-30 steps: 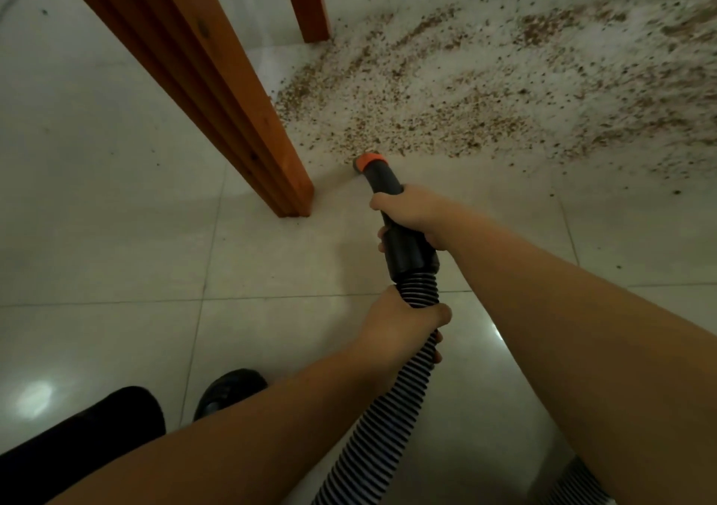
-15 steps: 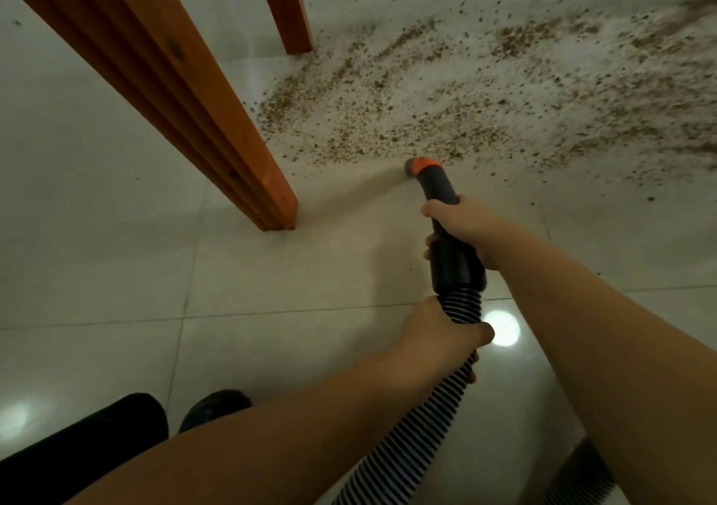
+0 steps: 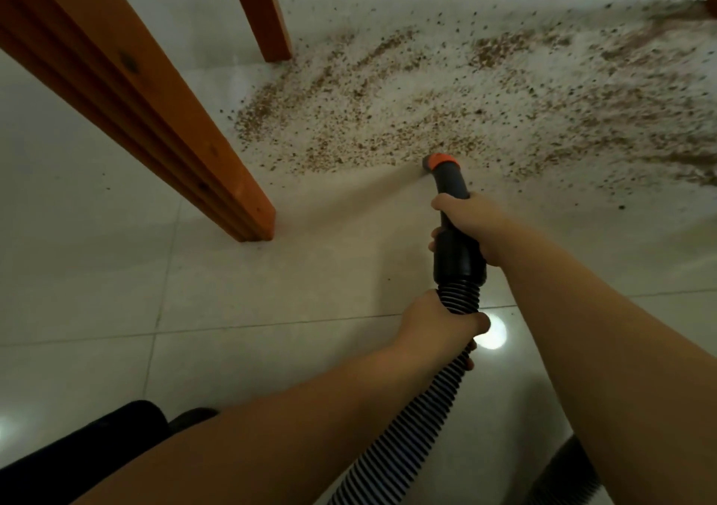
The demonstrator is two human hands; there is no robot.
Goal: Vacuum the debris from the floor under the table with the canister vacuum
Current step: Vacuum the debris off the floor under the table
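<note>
right hand [image 3: 471, 221] grips nozzle [image 3: 450, 194] | left hand [image 3: 438, 322] grips hose [image 3: 411, 427] | orange tip at debris [image 3: 388, 116] edge

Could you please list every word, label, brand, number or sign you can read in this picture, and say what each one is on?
None can be read.
Nozzle: black tube with an orange tip, no lettering shows.
Hose: plain striped ribs only.
Table legs: bare wood, no marks or stickers.
Floor: plain tiles with debris, no print.
The right hand and left hand cover part of the tube, so anything beneath them is hidden.
</note>
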